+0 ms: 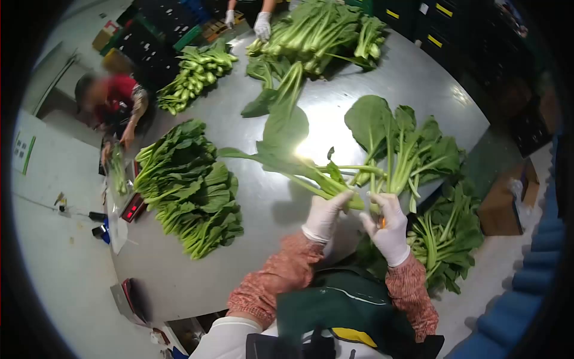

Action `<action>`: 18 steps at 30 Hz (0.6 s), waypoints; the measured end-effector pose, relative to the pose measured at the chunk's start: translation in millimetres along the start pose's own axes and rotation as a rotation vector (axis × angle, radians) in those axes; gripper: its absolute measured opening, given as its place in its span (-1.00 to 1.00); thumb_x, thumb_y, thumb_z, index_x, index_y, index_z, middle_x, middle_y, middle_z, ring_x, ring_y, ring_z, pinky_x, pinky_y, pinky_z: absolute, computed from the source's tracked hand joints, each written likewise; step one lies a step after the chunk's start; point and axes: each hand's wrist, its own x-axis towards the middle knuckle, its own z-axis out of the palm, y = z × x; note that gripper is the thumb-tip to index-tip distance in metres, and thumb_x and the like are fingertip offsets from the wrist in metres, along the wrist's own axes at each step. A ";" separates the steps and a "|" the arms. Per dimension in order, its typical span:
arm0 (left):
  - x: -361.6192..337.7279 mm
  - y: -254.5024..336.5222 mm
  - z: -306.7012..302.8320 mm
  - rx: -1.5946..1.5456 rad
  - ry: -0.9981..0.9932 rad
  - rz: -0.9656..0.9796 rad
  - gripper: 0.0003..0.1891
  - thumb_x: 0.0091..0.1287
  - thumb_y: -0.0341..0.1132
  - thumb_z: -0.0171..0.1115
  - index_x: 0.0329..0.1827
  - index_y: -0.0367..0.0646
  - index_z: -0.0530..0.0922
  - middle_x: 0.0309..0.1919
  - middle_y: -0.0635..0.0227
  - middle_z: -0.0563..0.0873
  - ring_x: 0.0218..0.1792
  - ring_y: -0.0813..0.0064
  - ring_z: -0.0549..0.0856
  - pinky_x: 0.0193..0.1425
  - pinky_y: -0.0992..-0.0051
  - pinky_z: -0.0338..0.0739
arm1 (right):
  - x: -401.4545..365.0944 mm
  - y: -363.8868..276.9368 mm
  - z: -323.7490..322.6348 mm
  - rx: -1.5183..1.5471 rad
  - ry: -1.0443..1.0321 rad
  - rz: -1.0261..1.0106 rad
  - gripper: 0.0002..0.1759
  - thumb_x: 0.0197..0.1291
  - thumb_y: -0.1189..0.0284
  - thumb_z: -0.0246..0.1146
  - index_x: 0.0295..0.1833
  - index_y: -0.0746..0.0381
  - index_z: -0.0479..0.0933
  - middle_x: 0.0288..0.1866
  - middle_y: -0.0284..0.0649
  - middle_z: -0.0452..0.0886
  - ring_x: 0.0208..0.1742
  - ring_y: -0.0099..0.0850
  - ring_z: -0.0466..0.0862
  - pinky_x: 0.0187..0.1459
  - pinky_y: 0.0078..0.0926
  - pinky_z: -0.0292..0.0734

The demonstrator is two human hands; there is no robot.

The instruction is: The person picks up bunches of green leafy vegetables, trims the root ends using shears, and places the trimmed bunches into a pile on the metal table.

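Note:
My left hand [326, 216], in a white glove, is closed round the lower stems of a leafy green vegetable [308, 175]. Its leaves point up and to the left over the metal table. Close beside it on the right, my white-gloved right hand [390, 230] is closed on a small orange-handled knife [382, 222]; the blade is hard to make out. The cut end of the vegetable lies between both hands. Just beyond my right hand, a loose bunch of the same greens [409, 146] rests on the table.
Stacked greens [188, 185] lie at left, pale-stemmed greens [197, 75] farther back, and a large pile [320, 36] at the far side. More greens [445, 239] sit right of me. Two people work around the metal table [263, 221], one by a scale [133, 207]. A cardboard box [502, 206] stands right.

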 end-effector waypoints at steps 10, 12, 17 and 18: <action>-16.8 1.6 -11.4 -0.091 -0.270 -0.016 -0.35 0.23 -0.43 0.33 0.36 -0.28 0.25 -0.05 0.31 0.62 -0.08 0.57 0.61 0.03 0.56 0.51 | -20.5 6.5 13.8 0.750 0.022 0.525 -0.75 0.40 0.36 0.16 -0.01 0.34 0.47 -0.38 -0.20 0.67 -0.72 -0.67 0.31 -0.62 -0.72 0.27; -19.0 3.0 -14.8 -0.105 -0.255 0.008 -0.33 0.22 -0.42 0.35 0.37 -0.32 0.23 -0.08 0.33 0.62 -0.09 0.57 0.61 0.01 0.57 0.51 | -18.4 18.0 13.2 0.897 0.119 0.636 -0.71 0.42 0.33 0.13 0.00 0.37 0.48 -0.37 -0.19 0.67 -0.72 -0.68 0.33 -0.63 -0.71 0.28; -23.6 3.0 -45.7 -0.084 -0.255 -0.017 -0.32 0.24 -0.48 0.30 0.39 -0.37 0.18 -0.11 0.34 0.62 -0.09 0.56 0.61 0.01 0.54 0.52 | -31.5 40.1 15.1 0.776 -0.111 0.836 -0.63 0.43 0.25 0.11 0.05 0.39 0.49 -0.38 -0.09 0.69 -0.75 -0.69 0.30 -0.69 -0.71 0.23; -29.7 11.0 -48.3 -0.083 -0.212 -0.048 -0.35 0.24 -0.48 0.30 0.37 -0.37 0.22 -0.11 0.35 0.62 -0.09 0.55 0.61 0.02 0.52 0.52 | -34.8 39.5 20.2 0.794 -0.128 0.872 -0.65 0.43 0.28 0.10 0.04 0.39 0.50 -0.39 -0.06 0.70 -0.77 -0.68 0.30 -0.72 -0.70 0.21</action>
